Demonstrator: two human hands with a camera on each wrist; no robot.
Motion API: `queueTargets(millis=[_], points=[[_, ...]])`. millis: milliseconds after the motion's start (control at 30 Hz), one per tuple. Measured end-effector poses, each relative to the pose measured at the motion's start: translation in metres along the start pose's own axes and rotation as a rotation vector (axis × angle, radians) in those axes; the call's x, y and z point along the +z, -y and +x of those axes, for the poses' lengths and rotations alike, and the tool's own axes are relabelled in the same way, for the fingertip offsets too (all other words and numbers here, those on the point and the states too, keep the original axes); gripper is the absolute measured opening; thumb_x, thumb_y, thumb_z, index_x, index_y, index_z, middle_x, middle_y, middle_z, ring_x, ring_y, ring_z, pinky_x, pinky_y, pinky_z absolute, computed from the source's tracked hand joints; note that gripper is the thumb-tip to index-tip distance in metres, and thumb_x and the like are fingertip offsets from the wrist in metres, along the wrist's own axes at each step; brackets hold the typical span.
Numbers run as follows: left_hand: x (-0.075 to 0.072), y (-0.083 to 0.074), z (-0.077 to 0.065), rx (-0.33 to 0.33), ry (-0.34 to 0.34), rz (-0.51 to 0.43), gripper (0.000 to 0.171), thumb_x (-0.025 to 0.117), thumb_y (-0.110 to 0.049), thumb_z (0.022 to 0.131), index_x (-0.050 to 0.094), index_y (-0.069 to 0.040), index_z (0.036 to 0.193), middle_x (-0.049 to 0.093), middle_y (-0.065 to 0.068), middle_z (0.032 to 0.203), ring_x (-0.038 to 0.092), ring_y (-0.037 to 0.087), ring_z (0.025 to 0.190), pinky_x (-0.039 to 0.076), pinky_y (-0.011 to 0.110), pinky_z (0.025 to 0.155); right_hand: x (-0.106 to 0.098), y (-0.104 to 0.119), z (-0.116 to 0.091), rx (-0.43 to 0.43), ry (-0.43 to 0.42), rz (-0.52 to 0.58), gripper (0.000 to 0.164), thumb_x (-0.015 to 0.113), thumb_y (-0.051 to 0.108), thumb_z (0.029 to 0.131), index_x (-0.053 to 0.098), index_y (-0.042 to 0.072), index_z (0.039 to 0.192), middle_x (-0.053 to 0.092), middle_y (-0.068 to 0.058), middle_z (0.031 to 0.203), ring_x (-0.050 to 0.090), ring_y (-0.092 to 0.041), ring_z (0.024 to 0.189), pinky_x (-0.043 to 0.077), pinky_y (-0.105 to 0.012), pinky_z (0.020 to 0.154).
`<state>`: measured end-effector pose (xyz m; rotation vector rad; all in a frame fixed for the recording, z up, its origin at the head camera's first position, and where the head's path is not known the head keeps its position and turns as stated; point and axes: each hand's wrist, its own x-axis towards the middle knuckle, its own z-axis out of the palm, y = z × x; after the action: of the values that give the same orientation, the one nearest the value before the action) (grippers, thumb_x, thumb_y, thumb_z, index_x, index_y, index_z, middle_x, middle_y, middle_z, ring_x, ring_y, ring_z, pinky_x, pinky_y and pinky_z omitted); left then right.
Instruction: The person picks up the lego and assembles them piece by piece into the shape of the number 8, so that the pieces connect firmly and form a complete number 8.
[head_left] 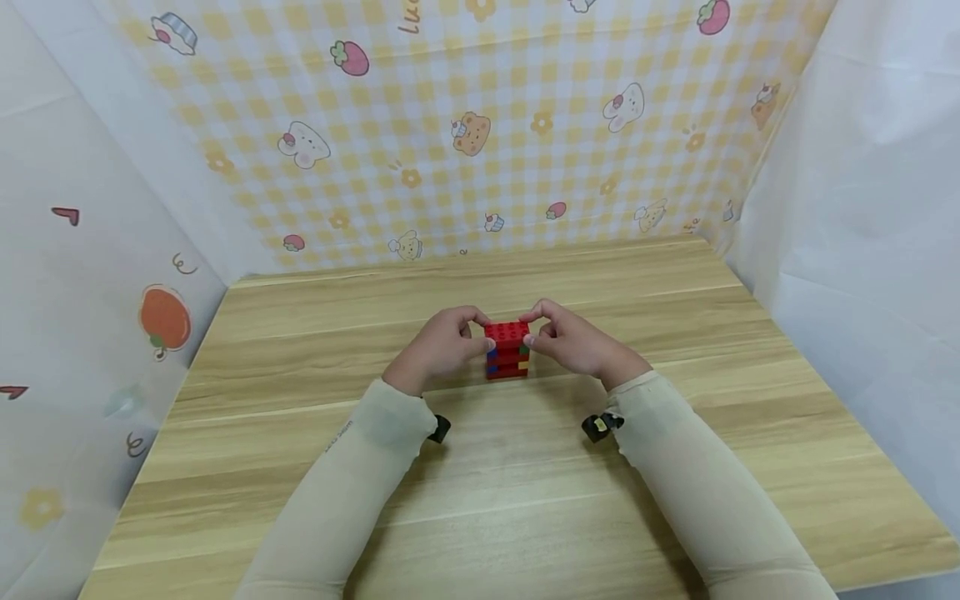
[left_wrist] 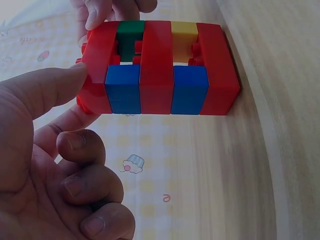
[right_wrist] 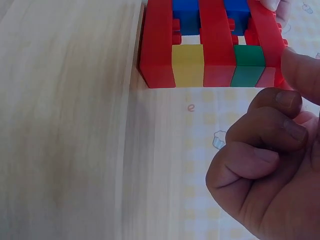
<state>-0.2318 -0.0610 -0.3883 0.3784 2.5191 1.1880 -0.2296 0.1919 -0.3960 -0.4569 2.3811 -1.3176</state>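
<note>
A small tower of toy building bricks stands upright on the table. Its red top brick (head_left: 507, 332) shows its studs. Below it, a red middle brick (left_wrist: 156, 75) and a red bottom brick (left_wrist: 220, 75) alternate with pairs of small ones. On the left end sit two blue bricks (left_wrist: 190, 90); on the right end, a green brick (right_wrist: 248, 65) lies over a yellow brick (right_wrist: 188, 66), with gaps between the ends. My left hand (head_left: 442, 346) pinches the top brick's left end between thumb and forefinger. The right hand (head_left: 577, 342) grips its right end likewise, other fingers curled beneath.
The wood-grain table (head_left: 510, 500) reaches back to a yellow checked cloth (head_left: 420, 100) hung behind it. White sheets (head_left: 862, 208) hang along both sides. Black wrist cameras (head_left: 597, 427) sit under the sleeves, low over the tabletop.
</note>
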Motion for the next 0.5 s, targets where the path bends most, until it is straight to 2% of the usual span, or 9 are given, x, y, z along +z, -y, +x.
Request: queueTargets(millis=[233,500], points=[[-0.002,0.0,0.005,-0.026,-0.003,-0.024,0.028,0.071,-0.031,0.101,0.069,-0.022,0.127,0.055,0.007,0.079,0.048,0.021,0.061,0.041,0.031,0.055,-0.003,0.001,0.006,-0.008,-0.024,-0.035,0.033,0.06,0.024,0.109,0.053,0.01,0.139,0.046,-0.002,0.07,0.038,-0.018,0.057,0.036,-0.03,0.056],[-0.006,0.003,0.018,0.0,-0.027,0.009,0.027,0.068,-0.033,0.102,0.071,-0.021,0.126,0.052,0.006,0.079,0.049,0.022,0.067,0.041,0.032,0.06,-0.003,0.001,0.015,-0.024,-0.129,-0.072,0.03,0.065,0.023,0.107,0.061,0.013,0.135,0.049,-0.004,0.072,0.043,-0.019,0.057,0.038,-0.031,0.054]])
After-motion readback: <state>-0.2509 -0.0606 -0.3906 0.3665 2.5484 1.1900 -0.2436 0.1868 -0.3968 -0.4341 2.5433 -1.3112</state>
